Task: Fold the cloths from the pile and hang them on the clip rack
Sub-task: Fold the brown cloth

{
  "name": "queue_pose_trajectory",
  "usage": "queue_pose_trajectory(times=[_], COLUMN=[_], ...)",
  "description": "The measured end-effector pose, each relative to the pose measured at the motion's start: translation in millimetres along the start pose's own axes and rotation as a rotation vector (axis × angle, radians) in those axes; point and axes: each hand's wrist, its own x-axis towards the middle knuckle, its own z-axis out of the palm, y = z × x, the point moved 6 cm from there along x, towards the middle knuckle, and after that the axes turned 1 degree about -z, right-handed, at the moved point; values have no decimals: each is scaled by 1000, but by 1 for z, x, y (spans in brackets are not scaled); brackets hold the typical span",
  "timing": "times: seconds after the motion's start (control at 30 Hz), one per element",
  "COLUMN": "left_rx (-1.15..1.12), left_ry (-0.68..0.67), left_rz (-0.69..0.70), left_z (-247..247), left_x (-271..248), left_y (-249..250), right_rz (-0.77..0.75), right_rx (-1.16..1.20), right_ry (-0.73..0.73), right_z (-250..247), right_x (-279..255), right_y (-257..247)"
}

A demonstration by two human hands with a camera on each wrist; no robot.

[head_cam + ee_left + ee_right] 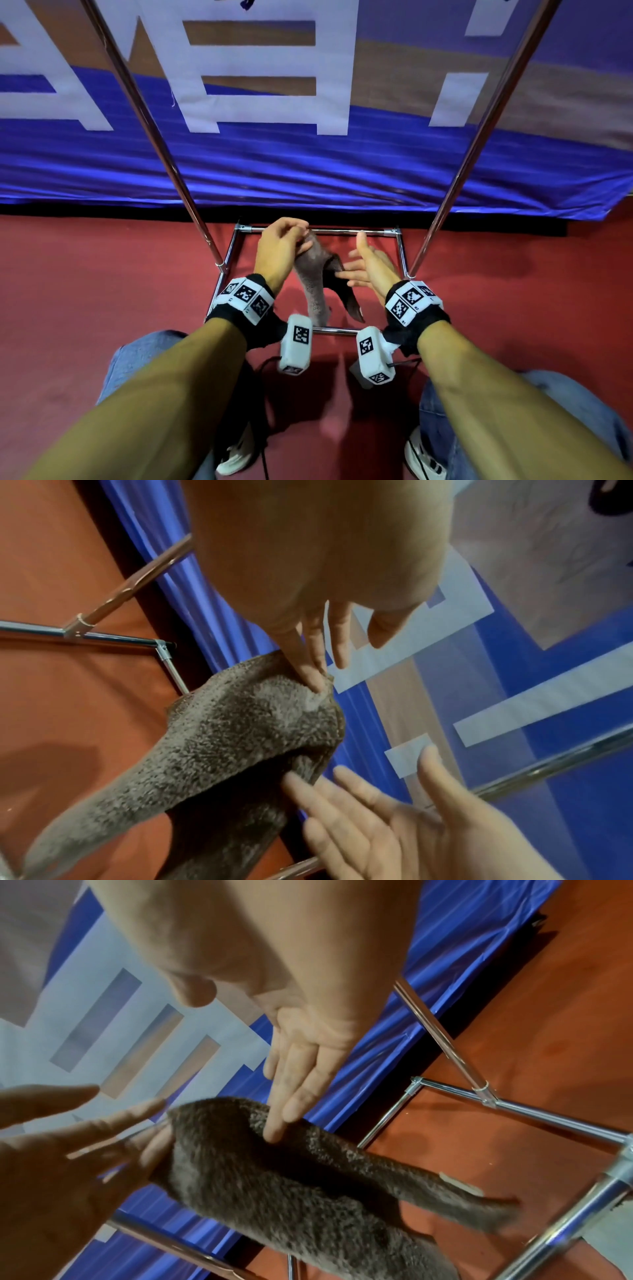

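The left hand (pixel 279 245) pinches the top of a fuzzy grey-brown terry cloth (pixel 317 277) between thumb and fingers, so the cloth hangs in the air above the rectangular base of a chrome tube rack (pixel 356 232), its two tails drooping toward the red floor (pixel 102 291). The right hand (pixel 368 265) is flat and unclenched, thumb up, fingertips just touching the cloth's near side and gripping nothing. The step in hand looks like squaring the cloth for a fold. To do it well, the right hand should probably slide down and take the free edge, not the bulk, then bring it level with the pinched top so the halves match. Terry is limp and bunches easily, so keeping it taut between both hands should help. No clips show in these views.
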Motion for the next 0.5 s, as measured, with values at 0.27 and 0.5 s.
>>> queue_pose_trajectory(times=[0.27,0.5], left_rx=[186,261], left_ry=[-258,-390], left_rz=[-120,-218], left_z=[27,32], left_x=[-16,-21], left_y=[-11,-26], right_rz=[-117,-117], right_rx=[38,65], right_ry=[50,37], right_z=[-5,-4], right_x=[3,2], right_y=[-10,-12])
